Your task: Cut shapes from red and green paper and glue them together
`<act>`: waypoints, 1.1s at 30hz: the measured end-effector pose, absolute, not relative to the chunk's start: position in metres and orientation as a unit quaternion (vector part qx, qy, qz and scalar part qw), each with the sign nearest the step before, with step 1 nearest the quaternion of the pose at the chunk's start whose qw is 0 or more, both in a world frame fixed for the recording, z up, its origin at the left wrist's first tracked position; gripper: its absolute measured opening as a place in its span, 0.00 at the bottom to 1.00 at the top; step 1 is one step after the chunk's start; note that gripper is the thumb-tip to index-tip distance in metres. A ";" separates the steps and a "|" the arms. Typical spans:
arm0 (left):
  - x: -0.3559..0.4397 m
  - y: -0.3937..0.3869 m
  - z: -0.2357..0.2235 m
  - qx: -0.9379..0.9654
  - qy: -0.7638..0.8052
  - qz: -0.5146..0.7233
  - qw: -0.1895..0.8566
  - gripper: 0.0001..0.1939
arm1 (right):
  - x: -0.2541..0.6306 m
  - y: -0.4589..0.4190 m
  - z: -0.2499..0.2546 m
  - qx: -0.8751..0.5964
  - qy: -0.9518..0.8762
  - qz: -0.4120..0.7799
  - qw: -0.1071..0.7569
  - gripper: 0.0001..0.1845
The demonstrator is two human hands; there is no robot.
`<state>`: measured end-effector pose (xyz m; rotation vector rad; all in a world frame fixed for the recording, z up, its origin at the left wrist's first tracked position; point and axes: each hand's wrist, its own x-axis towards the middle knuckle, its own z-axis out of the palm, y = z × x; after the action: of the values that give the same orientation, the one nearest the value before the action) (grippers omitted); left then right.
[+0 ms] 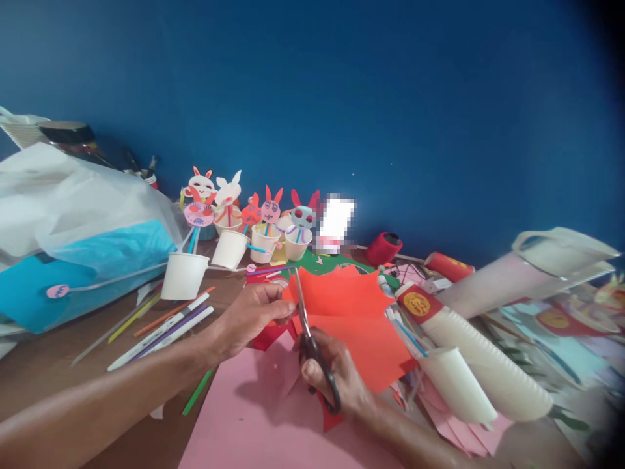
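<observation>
My right hand (342,371) is closed around the black handles of a pair of scissors (303,309). Their metal blades point up and away, lying over the left edge of an orange-red sheet of paper (356,332). The sheet has a jagged, cut outline and a crease across it. Thumb and fingers of my left hand (254,316) pinch that sheet's left edge, close beside the blades. Below both hands lies a large pink sheet (244,404). Darker red paper (268,332) shows under my left fingers.
Paper cups (184,277) with paper animal faces on sticks stand along the blue wall. Markers (161,332) lie at left by a plastic bag (83,195). At right are a stack of cups (488,358), a tilted pitcher (502,273) and a red thread spool (384,247).
</observation>
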<state>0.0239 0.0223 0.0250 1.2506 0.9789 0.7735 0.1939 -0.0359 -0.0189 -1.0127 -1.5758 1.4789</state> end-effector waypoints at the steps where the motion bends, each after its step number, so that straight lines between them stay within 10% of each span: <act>1: 0.023 0.023 0.026 0.554 0.430 0.334 0.630 0.08 | 0.194 -0.036 -0.019 -0.395 -0.619 0.573 0.363 0.22; 33: 0.018 0.025 0.028 0.557 0.401 0.326 0.651 0.07 | 0.196 -0.038 -0.022 -0.377 -0.608 0.589 0.377 0.21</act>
<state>0.0185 0.0246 0.0278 1.2653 0.9098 0.7394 0.1959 -0.0376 -0.0217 -0.9638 -1.5539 1.5063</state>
